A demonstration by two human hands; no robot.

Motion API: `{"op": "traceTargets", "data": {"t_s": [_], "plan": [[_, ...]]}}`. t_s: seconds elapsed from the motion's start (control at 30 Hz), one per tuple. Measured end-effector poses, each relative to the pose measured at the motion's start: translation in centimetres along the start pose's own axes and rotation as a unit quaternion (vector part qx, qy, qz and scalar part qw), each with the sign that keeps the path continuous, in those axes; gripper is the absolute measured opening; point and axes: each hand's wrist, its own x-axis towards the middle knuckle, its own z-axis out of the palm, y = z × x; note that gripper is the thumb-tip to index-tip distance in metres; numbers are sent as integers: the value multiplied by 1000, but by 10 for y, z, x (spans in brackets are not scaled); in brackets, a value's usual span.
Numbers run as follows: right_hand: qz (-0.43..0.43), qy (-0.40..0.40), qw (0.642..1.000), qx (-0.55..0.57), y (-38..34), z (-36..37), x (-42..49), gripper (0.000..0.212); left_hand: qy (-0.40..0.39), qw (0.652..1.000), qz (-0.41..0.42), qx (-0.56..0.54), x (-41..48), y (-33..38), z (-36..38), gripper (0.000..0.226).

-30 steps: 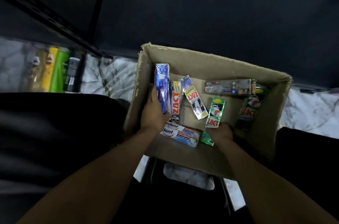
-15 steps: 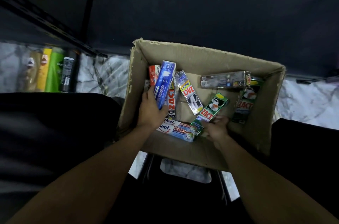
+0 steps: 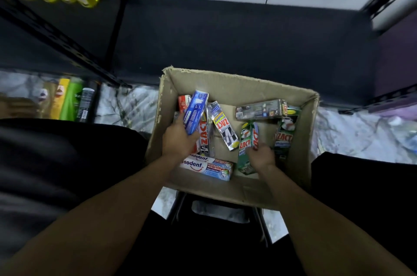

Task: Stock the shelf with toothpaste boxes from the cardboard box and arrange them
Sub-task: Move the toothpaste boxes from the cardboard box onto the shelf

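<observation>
Marbled flooring (image 3: 126, 106) runs beneath a black shelf frame (image 3: 67, 43), and its dark shelf board (image 3: 225, 38) lies at 12 o'clock beyond the cardboard box (image 3: 237, 86). I judge the box is parked between the person's knees so that both hands reach it and the shelf without a shift of position. Every toothpaste box I can see is inside it, lying loose and crossed. The left hand (image 3: 178, 140), at 9 o'clock in the box, is clamped on the near end of a blue toothpaste box (image 3: 196, 111). The far end of that box is raised and tilted toward 1 o'clock, which I read as a lift-out hold. The right hand (image 3: 261, 156), at 5 o'clock, curls round the lower half of a green toothpaste box (image 3: 247, 142) whose long axis points to 12 o'clock. Gripping low leaves the printed face visible for sorting. The hands are apart, each on its own item. Both forearms enter from 6 o'clock and converge, with the wrists angled down into the box. A white toothpaste box (image 3: 207, 167) lies flat between the wrists near the front wall. A row of bottles (image 3: 72, 99) sits at 9 o'clock.
</observation>
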Motion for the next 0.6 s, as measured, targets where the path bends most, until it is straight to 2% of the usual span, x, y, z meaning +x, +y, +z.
{"op": "traceTargets", "data": {"t_s": [0.13, 0.37, 0.6], "plan": [[-12, -60, 997, 54, -25, -31, -26, 24, -5, 1000, 16, -5, -3, 18, -35, 50], [-135, -122, 980, 82, -84, -88, -90, 25, 13, 995, 94, -7, -21, 60, -105, 52], [-271, -106, 956, 37, -139, -151, -165, 27, 95, 976, 196, -1, -61, 108, -186, 58]]}}
